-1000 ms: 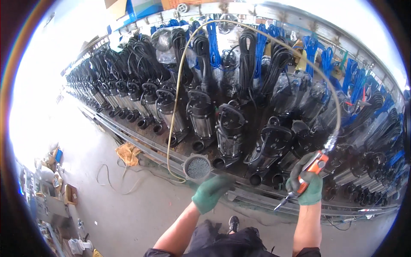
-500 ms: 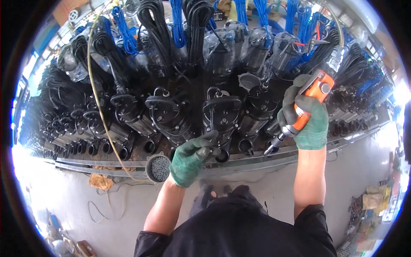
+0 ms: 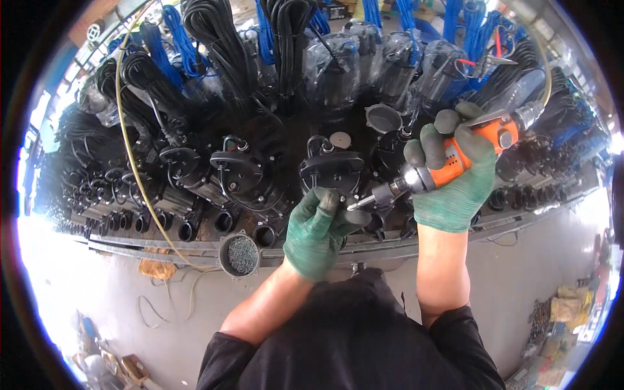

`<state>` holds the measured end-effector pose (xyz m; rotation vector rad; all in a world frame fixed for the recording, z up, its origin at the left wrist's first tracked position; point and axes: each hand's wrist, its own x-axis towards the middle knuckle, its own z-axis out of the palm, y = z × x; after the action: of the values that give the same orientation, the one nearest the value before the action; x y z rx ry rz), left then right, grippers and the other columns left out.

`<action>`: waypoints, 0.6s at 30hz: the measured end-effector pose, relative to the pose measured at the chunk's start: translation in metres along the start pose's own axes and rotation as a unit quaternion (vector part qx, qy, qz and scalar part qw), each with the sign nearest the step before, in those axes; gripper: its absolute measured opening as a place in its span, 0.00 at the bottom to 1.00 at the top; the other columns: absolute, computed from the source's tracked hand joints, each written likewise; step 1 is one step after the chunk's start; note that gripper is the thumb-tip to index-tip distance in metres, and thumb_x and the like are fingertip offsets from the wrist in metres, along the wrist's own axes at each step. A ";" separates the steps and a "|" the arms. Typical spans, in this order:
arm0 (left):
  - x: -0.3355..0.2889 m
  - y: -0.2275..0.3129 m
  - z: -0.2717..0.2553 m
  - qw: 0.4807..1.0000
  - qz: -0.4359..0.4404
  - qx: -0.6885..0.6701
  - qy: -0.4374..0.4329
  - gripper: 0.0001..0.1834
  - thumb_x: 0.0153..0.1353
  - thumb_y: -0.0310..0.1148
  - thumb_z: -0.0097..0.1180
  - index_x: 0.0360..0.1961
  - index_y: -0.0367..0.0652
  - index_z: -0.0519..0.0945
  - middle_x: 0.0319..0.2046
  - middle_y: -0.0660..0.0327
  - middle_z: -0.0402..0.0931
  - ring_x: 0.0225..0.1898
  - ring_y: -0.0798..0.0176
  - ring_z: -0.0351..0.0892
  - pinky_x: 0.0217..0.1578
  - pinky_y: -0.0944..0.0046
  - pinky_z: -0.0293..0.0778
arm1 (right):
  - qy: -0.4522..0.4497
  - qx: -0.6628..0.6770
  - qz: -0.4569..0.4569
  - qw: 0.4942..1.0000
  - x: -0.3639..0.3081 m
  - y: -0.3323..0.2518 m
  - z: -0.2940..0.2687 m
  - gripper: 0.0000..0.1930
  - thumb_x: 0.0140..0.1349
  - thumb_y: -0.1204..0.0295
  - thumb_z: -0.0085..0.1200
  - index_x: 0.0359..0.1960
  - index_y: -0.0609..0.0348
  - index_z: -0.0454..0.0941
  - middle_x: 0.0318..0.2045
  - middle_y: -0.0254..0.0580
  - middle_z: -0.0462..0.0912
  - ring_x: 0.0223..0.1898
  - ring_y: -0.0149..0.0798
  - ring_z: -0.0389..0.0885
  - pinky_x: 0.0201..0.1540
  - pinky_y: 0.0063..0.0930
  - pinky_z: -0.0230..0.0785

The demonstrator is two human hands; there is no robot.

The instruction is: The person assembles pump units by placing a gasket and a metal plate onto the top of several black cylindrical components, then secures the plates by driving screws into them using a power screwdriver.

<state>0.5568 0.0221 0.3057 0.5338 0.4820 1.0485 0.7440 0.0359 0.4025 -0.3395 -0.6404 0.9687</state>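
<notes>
My right hand (image 3: pixel 465 188), in a green glove with dark fingers, is wrapped round an orange power screwdriver (image 3: pixel 445 172). Its bit points left and down, with the tip close to my left fingertips. My left hand (image 3: pixel 315 231), gloved the same way, is closed in a pinch at the near side of a black pump (image 3: pixel 333 170). Something small and bright shows by those fingertips, too small to name. On the bench edge, left of this hand, a round bowl (image 3: pixel 224 255) holds many small grey screws.
More black pumps (image 3: pixel 240 172) stand in a row both ways. Behind them are bagged pumps (image 3: pixel 331 68) with black cable coils (image 3: pixel 218 45) and blue ones. A shallow round dish (image 3: pixel 383 119) and a pale disc (image 3: pixel 340 140) lie beyond. A yellowish hose (image 3: pixel 133 159) crosses at left.
The screwdriver has swung from pointing down to lying more level, its tip moving left to my left hand. My left hand has shifted right and closed at the pump.
</notes>
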 end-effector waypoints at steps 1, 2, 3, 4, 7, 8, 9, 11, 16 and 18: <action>0.001 0.000 0.004 1.000 0.004 0.012 0.004 0.18 0.73 0.44 0.59 0.50 0.39 0.76 0.45 0.58 0.81 0.42 0.63 0.84 0.48 0.60 0.85 | -0.003 0.000 -0.003 1.000 0.003 0.002 -0.005 0.17 0.61 0.73 0.55 0.53 0.52 0.74 0.35 0.45 0.83 0.19 0.35 0.74 0.28 0.38 0.74; 0.002 -0.002 0.009 1.000 0.007 0.024 0.009 0.19 0.73 0.44 0.58 0.51 0.39 0.76 0.45 0.57 0.81 0.42 0.63 0.84 0.48 0.60 0.85 | -0.006 0.000 -0.005 1.000 0.005 0.004 -0.008 0.17 0.61 0.73 0.55 0.52 0.52 0.74 0.35 0.45 0.82 0.19 0.35 0.74 0.27 0.38 0.74; 0.002 -0.003 0.017 0.999 0.030 0.021 0.015 0.19 0.73 0.44 0.58 0.52 0.39 0.76 0.46 0.57 0.81 0.44 0.63 0.84 0.49 0.61 0.85 | 0.000 0.008 -0.006 1.000 0.008 0.004 -0.010 0.17 0.60 0.73 0.56 0.52 0.52 0.74 0.35 0.45 0.82 0.19 0.34 0.74 0.28 0.37 0.75; 0.003 -0.005 0.022 0.999 0.038 0.020 0.017 0.19 0.73 0.44 0.58 0.53 0.39 0.75 0.46 0.57 0.81 0.44 0.63 0.84 0.49 0.61 0.85 | -0.006 0.012 -0.005 1.000 0.010 0.004 -0.013 0.17 0.60 0.73 0.56 0.52 0.52 0.76 0.35 0.42 0.83 0.21 0.33 0.74 0.28 0.36 0.73; 0.005 -0.010 0.030 0.998 0.060 0.011 0.022 0.17 0.74 0.42 0.58 0.51 0.38 0.75 0.47 0.55 0.81 0.45 0.61 0.85 0.51 0.57 0.84 | -0.011 0.024 -0.002 1.000 0.016 0.001 -0.020 0.16 0.60 0.71 0.57 0.50 0.51 0.79 0.36 0.37 0.84 0.23 0.31 0.73 0.29 0.34 0.69; 0.006 -0.013 0.031 0.997 0.069 0.004 0.026 0.15 0.74 0.40 0.57 0.49 0.39 0.75 0.47 0.54 0.82 0.46 0.58 0.87 0.53 0.53 0.84 | -0.005 0.030 0.002 1.000 0.018 0.001 -0.021 0.15 0.60 0.71 0.57 0.50 0.51 0.79 0.36 0.37 0.84 0.23 0.31 0.73 0.29 0.35 0.69; 0.007 -0.015 0.032 0.997 0.076 -0.004 0.029 0.12 0.75 0.38 0.56 0.47 0.39 0.75 0.47 0.53 0.82 0.47 0.55 0.88 0.55 0.49 0.84 | 0.002 0.036 0.006 0.999 0.020 0.000 -0.022 0.15 0.60 0.71 0.57 0.50 0.51 0.79 0.36 0.37 0.84 0.23 0.31 0.73 0.29 0.35 0.70; 0.009 -0.020 0.036 0.996 0.082 -0.005 0.032 0.12 0.75 0.38 0.56 0.47 0.39 0.75 0.48 0.52 0.82 0.47 0.55 0.88 0.56 0.49 0.83 | -0.006 0.036 0.003 0.999 0.022 0.000 -0.027 0.15 0.60 0.71 0.57 0.49 0.51 0.79 0.36 0.37 0.84 0.23 0.31 0.73 0.29 0.35 0.70; 0.016 -0.035 0.039 0.993 0.104 -0.007 0.048 0.11 0.75 0.37 0.57 0.46 0.39 0.76 0.46 0.52 0.83 0.46 0.56 0.88 0.56 0.49 0.83 | 0.001 0.033 -0.008 0.999 0.025 0.001 -0.037 0.18 0.61 0.71 0.56 0.53 0.52 0.75 0.36 0.41 0.83 0.21 0.32 0.73 0.29 0.38 0.73; 0.019 -0.038 0.043 0.993 0.103 -0.004 0.060 0.12 0.74 0.37 0.57 0.45 0.39 0.76 0.44 0.53 0.84 0.46 0.56 0.88 0.56 0.49 0.83 | 0.010 0.033 -0.018 0.999 0.026 0.004 -0.044 0.22 0.60 0.73 0.56 0.57 0.54 0.71 0.35 0.46 0.82 0.17 0.33 0.74 0.28 0.42 0.76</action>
<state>0.6164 0.0161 0.3137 0.5235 0.5362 1.2858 0.7801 0.0601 0.3759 -0.2781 -0.5922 0.9494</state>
